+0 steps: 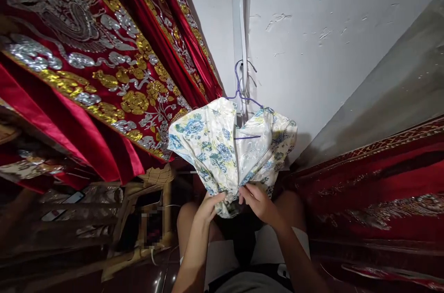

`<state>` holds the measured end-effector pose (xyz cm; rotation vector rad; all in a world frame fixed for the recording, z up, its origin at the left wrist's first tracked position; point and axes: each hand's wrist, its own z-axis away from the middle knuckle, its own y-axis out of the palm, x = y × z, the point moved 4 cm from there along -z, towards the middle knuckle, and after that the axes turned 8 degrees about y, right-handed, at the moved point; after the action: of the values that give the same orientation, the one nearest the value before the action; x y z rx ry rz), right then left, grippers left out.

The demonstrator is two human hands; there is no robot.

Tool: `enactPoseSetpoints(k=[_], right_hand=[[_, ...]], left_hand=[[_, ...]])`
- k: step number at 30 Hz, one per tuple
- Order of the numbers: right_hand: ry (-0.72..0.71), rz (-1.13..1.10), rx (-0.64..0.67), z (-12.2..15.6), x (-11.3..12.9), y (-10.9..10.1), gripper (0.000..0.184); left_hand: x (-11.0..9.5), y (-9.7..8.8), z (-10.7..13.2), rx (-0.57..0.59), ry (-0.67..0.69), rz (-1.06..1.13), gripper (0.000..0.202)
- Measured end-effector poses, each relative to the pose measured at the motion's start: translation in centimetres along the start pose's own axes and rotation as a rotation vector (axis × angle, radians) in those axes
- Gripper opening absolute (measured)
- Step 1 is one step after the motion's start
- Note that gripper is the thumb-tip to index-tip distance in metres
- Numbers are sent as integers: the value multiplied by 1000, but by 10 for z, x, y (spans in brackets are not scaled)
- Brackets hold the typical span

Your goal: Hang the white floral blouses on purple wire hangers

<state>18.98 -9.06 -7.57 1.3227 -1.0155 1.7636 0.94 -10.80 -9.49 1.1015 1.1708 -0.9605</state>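
A white short-sleeved shirt [218,149] with blue and yellow flowers hangs in front of me on a purple hanger [238,92]. Its front is open in a V, and the hanger's bar shows across the gap. Down at the hem, my left hand [207,207] pinches the bunched cloth between thumb and fingers. My right hand [257,199] is closed on the edge of the opposite front panel, close beside the left. Some of the lower cloth is folded under and hidden behind my hands.
Red satin cloth [132,62] with gold and silver sequins hangs at left. More red cloth [388,182] is at right. The hanger hooks onto a fixture by a pale vertical strip [239,15] on the white wall [329,20]. A bamboo bench [104,223] holds a phone [74,197].
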Motion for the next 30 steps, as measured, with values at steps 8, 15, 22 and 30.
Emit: enactPoseSetpoints(k=[8,15,22,30], right_hand=[[94,-75,-160,-3,3,-14,51],[67,-183,-301,12,1,-35,46],[122,-96,-205,3,-1,-16,32],[55,-127,-231,-20,32,-21,32]], left_hand=[[5,32,19,112,115,-111,38],[34,37,8,-232,91,8,38],[28,61,32,-203,549,-386,30],[36,68,18,45,455,-414,19]])
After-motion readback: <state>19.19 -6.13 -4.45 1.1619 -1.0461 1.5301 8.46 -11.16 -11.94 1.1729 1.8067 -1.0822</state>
